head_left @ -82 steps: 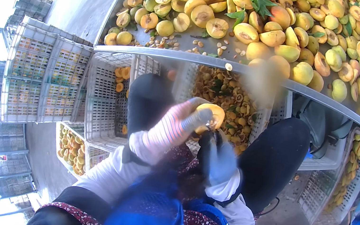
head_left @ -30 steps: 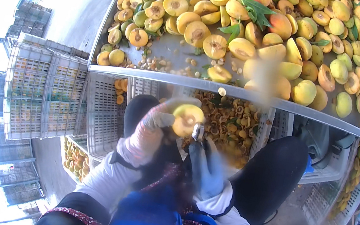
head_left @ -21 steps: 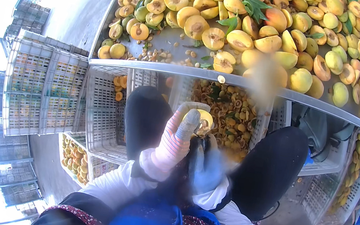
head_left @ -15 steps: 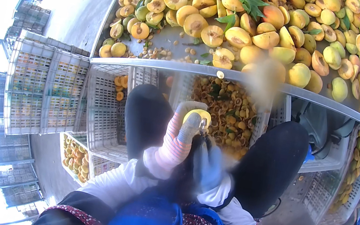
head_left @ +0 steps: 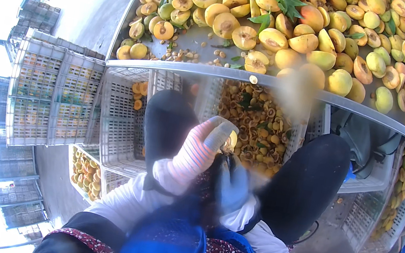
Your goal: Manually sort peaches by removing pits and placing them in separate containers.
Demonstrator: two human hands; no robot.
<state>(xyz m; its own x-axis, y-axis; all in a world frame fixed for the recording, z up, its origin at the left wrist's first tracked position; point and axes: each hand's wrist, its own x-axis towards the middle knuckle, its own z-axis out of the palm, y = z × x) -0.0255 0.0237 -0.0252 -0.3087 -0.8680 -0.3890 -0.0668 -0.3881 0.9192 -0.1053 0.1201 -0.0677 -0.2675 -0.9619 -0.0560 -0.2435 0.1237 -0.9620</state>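
Note:
Between my knees, my left hand [head_left: 198, 146], in a pink and grey striped glove, pinches a yellow peach half [head_left: 233, 140], mostly covered by the fingers. Just below it and to the right, my right hand [head_left: 233, 186], in a blue-grey glove, is closed around a small pitting tool [head_left: 228, 159] with a dark handle. Its metal end is close against the fruit; whether it is inside the flesh cannot be seen. Beneath both hands stands a crate holding dark, scooped-out fruit pieces [head_left: 255, 119].
A metal-edged table [head_left: 201, 75] ahead bears heaped peach halves [head_left: 226, 25], leaves and loose pits. White crates stand below [head_left: 122, 118] and stacked at left [head_left: 53, 95]; another with fruit [head_left: 396, 193] is at right. A pale blur covers part of the table edge.
My left hand has turned, so the peach half shows less of its yellow face and sits farther right. My right hand stays close below it with the tool.

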